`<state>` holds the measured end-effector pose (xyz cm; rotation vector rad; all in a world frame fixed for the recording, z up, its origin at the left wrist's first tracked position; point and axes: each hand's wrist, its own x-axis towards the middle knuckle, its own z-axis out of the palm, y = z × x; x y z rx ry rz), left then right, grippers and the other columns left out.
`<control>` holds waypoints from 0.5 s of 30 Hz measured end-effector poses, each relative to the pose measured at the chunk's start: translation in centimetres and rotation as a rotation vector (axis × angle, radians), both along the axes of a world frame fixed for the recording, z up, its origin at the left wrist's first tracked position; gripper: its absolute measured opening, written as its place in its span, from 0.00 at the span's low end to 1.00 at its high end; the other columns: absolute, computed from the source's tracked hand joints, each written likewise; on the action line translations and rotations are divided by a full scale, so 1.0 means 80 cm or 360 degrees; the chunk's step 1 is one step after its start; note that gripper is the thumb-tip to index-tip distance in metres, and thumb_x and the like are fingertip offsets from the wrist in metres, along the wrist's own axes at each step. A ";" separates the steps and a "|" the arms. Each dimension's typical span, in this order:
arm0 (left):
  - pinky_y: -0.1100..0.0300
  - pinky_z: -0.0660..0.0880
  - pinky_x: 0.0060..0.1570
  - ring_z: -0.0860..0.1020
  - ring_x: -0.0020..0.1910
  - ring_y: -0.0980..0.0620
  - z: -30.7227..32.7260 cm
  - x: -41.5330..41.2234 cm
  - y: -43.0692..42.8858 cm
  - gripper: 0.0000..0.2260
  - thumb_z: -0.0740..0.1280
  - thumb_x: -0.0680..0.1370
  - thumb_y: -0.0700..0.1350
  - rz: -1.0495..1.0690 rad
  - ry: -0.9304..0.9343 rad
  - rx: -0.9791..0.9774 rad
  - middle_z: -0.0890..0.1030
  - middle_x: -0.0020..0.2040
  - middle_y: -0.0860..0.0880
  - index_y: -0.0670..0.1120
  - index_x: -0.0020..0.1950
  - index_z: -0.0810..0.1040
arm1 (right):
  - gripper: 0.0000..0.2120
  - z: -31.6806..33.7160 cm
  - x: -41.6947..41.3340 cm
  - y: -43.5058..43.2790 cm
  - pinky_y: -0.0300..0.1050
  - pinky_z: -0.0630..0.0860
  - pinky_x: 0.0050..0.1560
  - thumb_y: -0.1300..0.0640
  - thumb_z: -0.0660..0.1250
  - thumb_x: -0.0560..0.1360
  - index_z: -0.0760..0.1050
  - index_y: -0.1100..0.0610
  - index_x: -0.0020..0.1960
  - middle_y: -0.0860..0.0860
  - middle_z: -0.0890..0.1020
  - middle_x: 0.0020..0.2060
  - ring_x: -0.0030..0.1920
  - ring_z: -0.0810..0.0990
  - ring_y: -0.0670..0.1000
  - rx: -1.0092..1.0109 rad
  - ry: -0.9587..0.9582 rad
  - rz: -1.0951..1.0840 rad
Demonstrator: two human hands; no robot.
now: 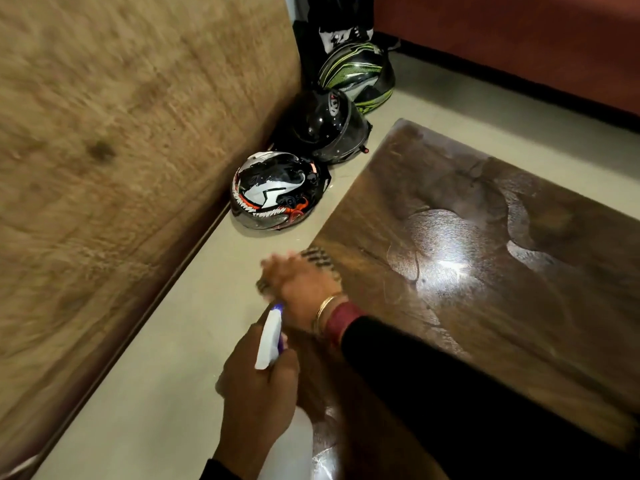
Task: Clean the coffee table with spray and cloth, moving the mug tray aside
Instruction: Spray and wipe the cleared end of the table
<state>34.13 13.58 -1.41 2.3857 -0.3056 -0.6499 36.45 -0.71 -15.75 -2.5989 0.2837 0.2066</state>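
The dark wooden coffee table (502, 271) fills the right half of the view, with wet streaks and a bright glare on its top. My right hand (301, 285), blurred, presses a striped cloth (320, 259) on the table's near left corner. My left hand (258, 386) grips a white spray bottle (270, 341) with a purple trigger, held upright just left of the table edge. No mug tray shows in this view.
Three motorcycle helmets stand on the pale floor left of the table: a white, black and red one (273, 188), a black one (325, 126), a green-striped one (356, 74). A tan sofa side (121, 150) lines the left. A reddish wall (519, 39) runs behind.
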 end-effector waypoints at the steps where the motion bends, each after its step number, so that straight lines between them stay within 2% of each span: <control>1: 0.37 0.83 0.47 0.84 0.44 0.40 0.005 0.001 -0.003 0.18 0.66 0.69 0.57 0.0022 0.0040 -0.0018 0.85 0.46 0.45 0.53 0.55 0.80 | 0.29 -0.003 -0.005 0.027 0.59 0.59 0.79 0.46 0.64 0.80 0.65 0.52 0.80 0.53 0.66 0.79 0.80 0.61 0.58 0.0008 0.0053 0.0194; 3: 0.37 0.82 0.50 0.84 0.50 0.39 0.012 0.001 -0.011 0.18 0.71 0.72 0.48 -0.0001 0.0096 -0.0012 0.85 0.53 0.41 0.49 0.62 0.80 | 0.31 0.000 -0.030 0.047 0.54 0.50 0.82 0.45 0.62 0.81 0.62 0.53 0.81 0.53 0.64 0.81 0.81 0.57 0.55 0.0028 0.0060 0.0379; 4: 0.38 0.82 0.51 0.84 0.50 0.37 0.010 0.004 -0.015 0.18 0.73 0.73 0.45 -0.0029 0.0108 0.0014 0.85 0.53 0.39 0.44 0.63 0.80 | 0.30 0.006 -0.048 0.039 0.53 0.47 0.82 0.44 0.59 0.81 0.64 0.54 0.80 0.53 0.64 0.80 0.82 0.56 0.55 0.0010 0.0009 0.0369; 6: 0.38 0.81 0.52 0.83 0.46 0.34 0.009 0.007 -0.024 0.16 0.75 0.72 0.45 -0.0113 0.0089 0.0098 0.85 0.48 0.37 0.41 0.58 0.82 | 0.28 0.010 -0.090 0.005 0.54 0.49 0.81 0.44 0.52 0.82 0.69 0.54 0.78 0.52 0.67 0.79 0.81 0.59 0.55 -0.0134 -0.0134 0.0222; 8: 0.40 0.82 0.47 0.83 0.40 0.38 0.014 0.007 -0.041 0.16 0.68 0.67 0.55 -0.0175 0.0121 0.0084 0.84 0.41 0.41 0.48 0.50 0.82 | 0.27 0.008 -0.134 -0.061 0.61 0.56 0.80 0.44 0.53 0.83 0.68 0.53 0.78 0.52 0.67 0.79 0.80 0.61 0.57 -0.0283 -0.0171 -0.0050; 9: 0.41 0.82 0.45 0.82 0.37 0.41 0.018 0.007 -0.051 0.13 0.65 0.67 0.56 -0.0193 0.0133 0.0053 0.83 0.38 0.43 0.50 0.45 0.81 | 0.27 0.005 -0.154 -0.103 0.66 0.56 0.78 0.43 0.55 0.82 0.67 0.52 0.79 0.51 0.66 0.79 0.81 0.61 0.57 -0.0341 -0.0140 -0.0224; 10: 0.42 0.82 0.43 0.81 0.35 0.43 0.024 0.006 -0.060 0.10 0.65 0.67 0.54 -0.0219 0.0129 0.0019 0.82 0.36 0.44 0.51 0.42 0.79 | 0.28 0.004 -0.173 -0.148 0.70 0.54 0.77 0.42 0.55 0.82 0.66 0.51 0.79 0.51 0.65 0.80 0.81 0.60 0.58 -0.0384 -0.0088 -0.0442; 12: 0.44 0.82 0.39 0.80 0.34 0.43 0.031 0.007 -0.082 0.06 0.65 0.69 0.51 -0.0313 0.0179 -0.0059 0.81 0.35 0.46 0.50 0.42 0.77 | 0.29 0.009 -0.200 -0.229 0.75 0.47 0.76 0.40 0.53 0.82 0.63 0.48 0.80 0.48 0.62 0.81 0.82 0.57 0.57 -0.0475 0.0097 -0.0940; 15: 0.46 0.80 0.35 0.79 0.33 0.44 0.022 0.013 -0.112 0.06 0.66 0.70 0.48 -0.0484 0.0108 -0.0146 0.79 0.34 0.45 0.46 0.42 0.77 | 0.29 0.017 -0.195 -0.270 0.74 0.43 0.76 0.40 0.51 0.83 0.60 0.48 0.81 0.47 0.59 0.82 0.82 0.53 0.55 -0.0480 0.0272 -0.1400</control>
